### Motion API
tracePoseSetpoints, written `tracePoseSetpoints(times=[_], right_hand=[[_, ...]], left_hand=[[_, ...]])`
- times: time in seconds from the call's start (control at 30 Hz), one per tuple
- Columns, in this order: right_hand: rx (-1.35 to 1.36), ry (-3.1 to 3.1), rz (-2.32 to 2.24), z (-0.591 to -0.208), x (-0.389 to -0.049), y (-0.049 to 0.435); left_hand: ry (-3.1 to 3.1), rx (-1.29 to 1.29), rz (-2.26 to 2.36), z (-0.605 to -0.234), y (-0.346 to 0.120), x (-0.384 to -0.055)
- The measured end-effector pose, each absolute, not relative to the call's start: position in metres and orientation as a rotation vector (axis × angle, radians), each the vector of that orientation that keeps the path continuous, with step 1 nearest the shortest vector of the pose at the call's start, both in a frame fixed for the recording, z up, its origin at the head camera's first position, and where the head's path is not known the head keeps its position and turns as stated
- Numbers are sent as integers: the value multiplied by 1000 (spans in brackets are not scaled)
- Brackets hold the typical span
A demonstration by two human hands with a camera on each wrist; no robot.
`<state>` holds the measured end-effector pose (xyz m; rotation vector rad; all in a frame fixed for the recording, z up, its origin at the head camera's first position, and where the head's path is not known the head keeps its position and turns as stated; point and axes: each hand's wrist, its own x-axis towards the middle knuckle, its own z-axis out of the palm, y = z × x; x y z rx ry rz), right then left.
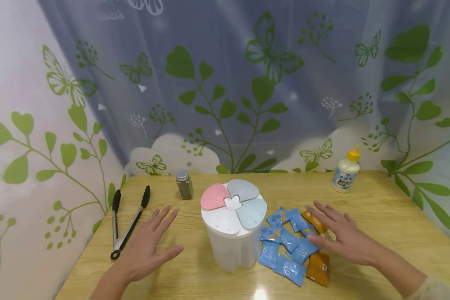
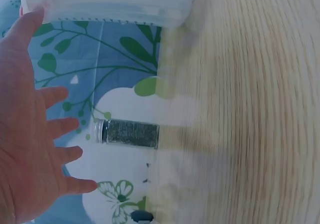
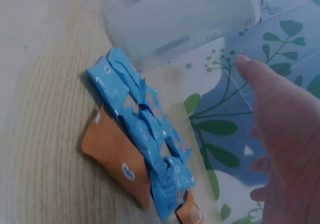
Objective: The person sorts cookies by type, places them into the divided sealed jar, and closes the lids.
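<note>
A translucent round canister (image 1: 232, 246) stands mid-table, its petal-shaped lid (image 1: 249, 212) coloured pink, grey, pale green and white. My left hand (image 1: 150, 246) hovers to the left of it, fingers spread, holding nothing; in the left wrist view that hand (image 2: 30, 129) also shows straight fingers. To the canister's right lie several blue packets (image 1: 290, 239) and a few orange ones (image 1: 318, 266). Over their right edge my right hand (image 1: 346, 237) is held with fingers extended and nothing gripped. In the right wrist view this hand (image 3: 285, 129) appears beside the packets, thumb stretched out.
Black-tipped metal tongs (image 1: 129, 225) lie spread at the left, near my left hand. Behind the canister's left side stands a small glass jar (image 1: 184, 185) with a silver cap. A yellow-topped bottle (image 1: 346, 171) is at the back right. A patterned curtain (image 1: 225, 104) hangs behind the table.
</note>
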<state>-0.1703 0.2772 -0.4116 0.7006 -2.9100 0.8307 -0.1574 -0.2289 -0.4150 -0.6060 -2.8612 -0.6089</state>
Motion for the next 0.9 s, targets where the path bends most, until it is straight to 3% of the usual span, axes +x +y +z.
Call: tracePoseSetpoints(times=[0.9], right_hand=[[1002, -2759, 1135, -408, -190, 203]], left_hand=[[-2677, -926, -1496, -420, -168, -185]])
